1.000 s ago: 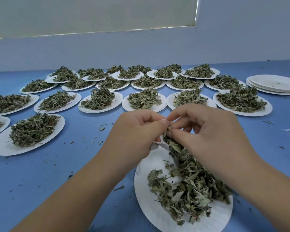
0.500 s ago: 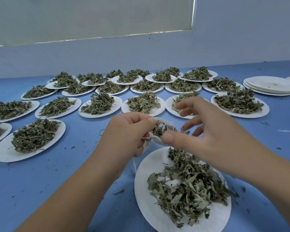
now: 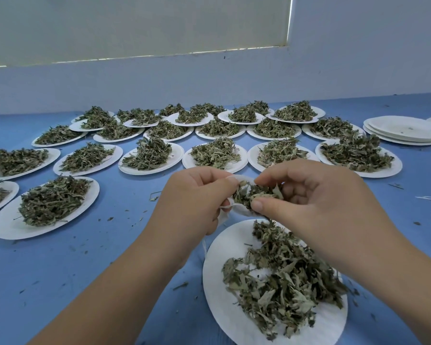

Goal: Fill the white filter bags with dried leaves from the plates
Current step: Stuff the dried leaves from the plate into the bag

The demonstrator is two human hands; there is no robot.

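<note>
Small herb-packing workrm: blue table [image 3: 110,257] w/ rows of leaf-heaped paper plates [image 3: 3,226] (spare stack [image 3: 403,128] at right), bare wall [image 3: 209,80]

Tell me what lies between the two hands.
Head view: the white filter bag, with dried leaves at its mouth, between left hand and right hand.

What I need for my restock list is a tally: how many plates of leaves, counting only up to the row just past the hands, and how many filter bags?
Plates of leaves: 9 (one cut off at the left edge)
Filter bags: 1
Total: 10
</note>
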